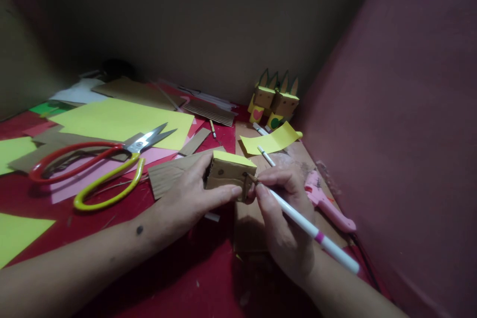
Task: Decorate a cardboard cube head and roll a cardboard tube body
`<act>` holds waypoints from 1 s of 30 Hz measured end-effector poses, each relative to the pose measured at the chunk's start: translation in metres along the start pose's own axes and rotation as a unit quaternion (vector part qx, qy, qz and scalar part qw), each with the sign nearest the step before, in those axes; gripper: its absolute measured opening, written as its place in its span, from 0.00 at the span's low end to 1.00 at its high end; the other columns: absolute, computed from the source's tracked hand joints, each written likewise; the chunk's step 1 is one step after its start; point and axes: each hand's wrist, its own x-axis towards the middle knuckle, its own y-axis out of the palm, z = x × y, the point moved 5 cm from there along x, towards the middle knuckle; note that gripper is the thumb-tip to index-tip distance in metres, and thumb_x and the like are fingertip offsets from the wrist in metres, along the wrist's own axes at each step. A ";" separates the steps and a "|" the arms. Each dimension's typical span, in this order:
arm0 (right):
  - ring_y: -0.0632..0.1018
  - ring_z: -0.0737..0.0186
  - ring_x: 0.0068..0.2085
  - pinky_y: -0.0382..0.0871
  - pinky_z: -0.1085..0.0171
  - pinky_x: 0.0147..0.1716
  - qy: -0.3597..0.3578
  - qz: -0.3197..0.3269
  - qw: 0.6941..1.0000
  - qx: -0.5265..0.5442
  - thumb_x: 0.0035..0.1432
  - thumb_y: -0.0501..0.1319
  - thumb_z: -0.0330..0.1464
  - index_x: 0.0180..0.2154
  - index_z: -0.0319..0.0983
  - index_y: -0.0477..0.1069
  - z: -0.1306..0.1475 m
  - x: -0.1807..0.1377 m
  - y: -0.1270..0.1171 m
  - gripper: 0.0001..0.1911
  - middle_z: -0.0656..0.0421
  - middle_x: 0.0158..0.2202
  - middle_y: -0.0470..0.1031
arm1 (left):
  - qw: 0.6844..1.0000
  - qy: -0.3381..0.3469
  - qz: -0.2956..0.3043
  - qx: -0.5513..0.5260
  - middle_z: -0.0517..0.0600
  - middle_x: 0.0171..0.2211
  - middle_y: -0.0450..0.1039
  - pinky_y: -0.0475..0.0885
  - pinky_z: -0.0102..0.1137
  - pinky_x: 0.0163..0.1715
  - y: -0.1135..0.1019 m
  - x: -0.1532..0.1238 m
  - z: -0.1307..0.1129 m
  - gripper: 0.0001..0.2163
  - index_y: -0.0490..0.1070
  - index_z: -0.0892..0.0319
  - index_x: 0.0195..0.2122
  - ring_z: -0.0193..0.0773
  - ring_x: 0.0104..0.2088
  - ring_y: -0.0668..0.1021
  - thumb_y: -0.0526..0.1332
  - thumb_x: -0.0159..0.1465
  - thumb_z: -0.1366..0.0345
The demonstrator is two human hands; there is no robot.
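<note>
My left hand (194, 186) is closed around a small cardboard box (231, 169), thumb across its front and fingers behind. The box has a yellow top and two dark round dots on its front face. In a pinch, my right hand (286, 208) holds a white marker (301, 221) with a purple band. Its tip meets the box front by the right-hand dot. Below and right of the box lies a cardboard sheet (249, 231). A curled yellow paper strip (270, 141) rests behind my right hand, with another white marker (265, 155) nearby.
Large scissors (139, 145) with red and yellow handles lie open at left on yellow paper (126, 119) and cardboard scraps. A pink glue gun (328, 201) lies at right beside the wall. Two cardboard figures (274, 99) with pointed ears stand at the back.
</note>
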 end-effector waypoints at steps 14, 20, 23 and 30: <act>0.71 0.67 0.27 0.70 0.62 0.33 0.016 -0.012 1.000 0.014 0.65 0.58 0.26 0.38 0.43 0.69 0.000 0.001 0.001 0.05 0.65 0.29 0.70 | 1.000 -0.007 0.013 -0.010 0.48 0.43 0.82 0.78 0.34 0.37 0.001 0.000 0.001 0.20 0.72 0.53 0.49 0.48 0.43 0.82 0.69 0.58 0.55; 0.76 0.64 0.35 0.70 0.63 0.33 0.013 -0.012 1.000 0.014 0.64 0.58 0.26 0.38 0.42 0.69 0.001 0.000 0.001 0.05 0.63 0.31 0.74 | 1.000 0.005 -0.011 0.022 0.48 0.40 0.82 0.78 0.33 0.35 0.000 -0.001 -0.001 0.18 0.73 0.55 0.48 0.47 0.41 0.83 0.69 0.58 0.56; 0.76 0.64 0.34 0.70 0.63 0.34 0.016 -0.011 1.000 0.015 0.64 0.59 0.26 0.37 0.42 0.69 0.002 0.000 0.001 0.05 0.63 0.31 0.73 | 1.000 0.001 -0.010 0.020 0.48 0.41 0.82 0.78 0.34 0.37 0.001 -0.001 -0.003 0.18 0.72 0.55 0.48 0.47 0.42 0.83 0.69 0.58 0.57; 0.74 0.63 0.33 0.70 0.60 0.35 0.016 -0.003 1.000 -0.019 0.65 0.58 0.27 0.38 0.43 0.69 0.000 0.001 -0.001 0.04 0.63 0.31 0.71 | 1.000 -0.016 0.007 -0.018 0.48 0.39 0.82 0.78 0.36 0.38 0.002 0.000 -0.001 0.20 0.72 0.54 0.47 0.49 0.42 0.82 0.70 0.56 0.54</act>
